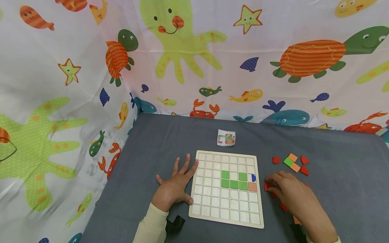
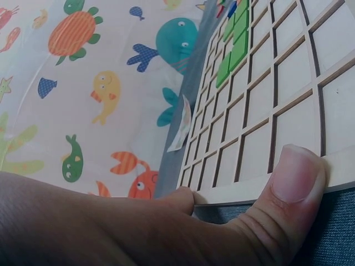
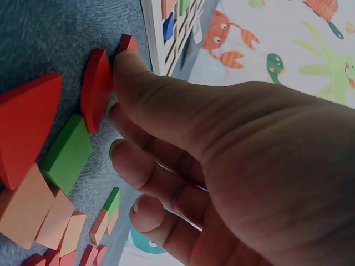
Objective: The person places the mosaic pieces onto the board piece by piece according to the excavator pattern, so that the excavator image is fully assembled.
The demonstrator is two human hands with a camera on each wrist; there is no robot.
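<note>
A square wooden grid board (image 1: 209,220) lies on the grey cloth, with several green squares (image 1: 234,184), an orange square (image 1: 252,186) and a small blue half-round piece (image 1: 253,178) in its cells. My left hand (image 1: 174,189) rests spread at the board's left side, thumb (image 2: 297,177) and fingertips on its rim. To the right of the board, my right hand (image 1: 291,192) pinches a small red piece (image 3: 127,43) between thumb and index finger, low over the cloth. Another red piece (image 3: 97,88) lies just beside the fingertips.
Beyond the board lies a small printed card (image 1: 226,138) with a coloured grid pattern. Loose orange (image 1: 292,157), green (image 1: 288,162) and red pieces (image 1: 304,170) lie at the right. A patterned sea-animal curtain (image 1: 188,67) hangs along the back and left.
</note>
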